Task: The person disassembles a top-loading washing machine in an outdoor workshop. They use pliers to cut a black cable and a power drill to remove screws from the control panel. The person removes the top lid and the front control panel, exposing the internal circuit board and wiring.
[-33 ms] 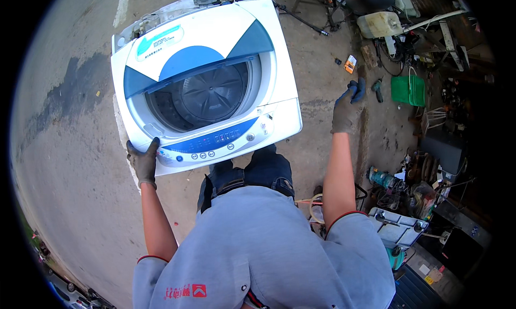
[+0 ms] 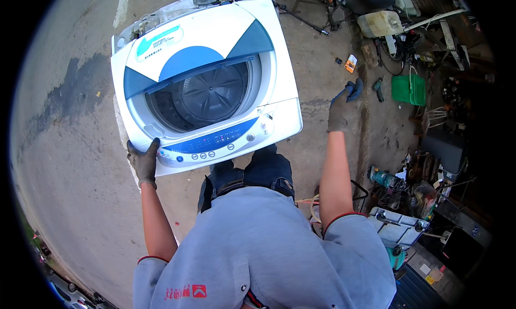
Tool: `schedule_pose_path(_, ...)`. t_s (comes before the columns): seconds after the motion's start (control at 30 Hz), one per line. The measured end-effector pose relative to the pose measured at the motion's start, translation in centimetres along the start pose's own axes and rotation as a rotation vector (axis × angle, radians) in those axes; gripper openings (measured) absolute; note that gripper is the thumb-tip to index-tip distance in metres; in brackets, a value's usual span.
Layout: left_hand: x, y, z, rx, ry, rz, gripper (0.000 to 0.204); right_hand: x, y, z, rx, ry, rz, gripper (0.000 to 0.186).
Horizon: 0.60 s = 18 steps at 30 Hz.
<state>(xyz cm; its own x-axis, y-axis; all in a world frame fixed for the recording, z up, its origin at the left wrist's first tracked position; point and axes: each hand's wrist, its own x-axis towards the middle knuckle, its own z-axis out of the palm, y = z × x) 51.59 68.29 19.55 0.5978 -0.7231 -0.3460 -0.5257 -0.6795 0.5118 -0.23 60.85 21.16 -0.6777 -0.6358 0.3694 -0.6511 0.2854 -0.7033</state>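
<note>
A white top-loading washing machine (image 2: 285, 75) stands before me, its blue-and-white lid folded back and its grey drum (image 2: 212, 88) showing. My left hand (image 2: 143, 161), in a dark glove, grips the near left corner of the top, thumb on the upper face beside the blue control panel (image 2: 209, 140). Some of its fingers are hidden at the side. My right hand (image 2: 343, 105), in a grey glove with blue fingers, is held out to the right, apart from the machine. Its fingers are partly bent and spread, with nothing visible in them.
At the right lie a cordless drill (image 2: 379, 89), an orange-and-white packet (image 2: 351, 63) and a green basket (image 2: 400, 91). Beyond them are a plastic jug (image 2: 379, 24) and cluttered tools. Exposed parts (image 2: 156, 21) show at the machine's far edge.
My right hand and forearm have shifted slightly left. My left hand stays on the machine's corner, and the machine has not moved.
</note>
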Motion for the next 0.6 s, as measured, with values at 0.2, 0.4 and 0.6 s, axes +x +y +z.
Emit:
schedule_pose_path(0.2, 1.3, -1.5, -0.3, 0.014, -0.054, 0.103, 0.105, -7.0, -0.1, 4.1, -0.332, -0.333, -0.222, 0.041)
schedule_pose_path(0.4, -0.1, 0.2, -0.6, 0.001, -0.025, 0.07, 0.105, -7.1, 0.0, 3.3, -0.165, -0.408, -0.216, 0.044)
schedule_pose_path(0.6, -3.0, 5.3, 2.1, 0.421, 0.154, 0.564, 0.08, -8.4, -0.5, 2.3, -0.136, -0.469, -0.237, 0.041)
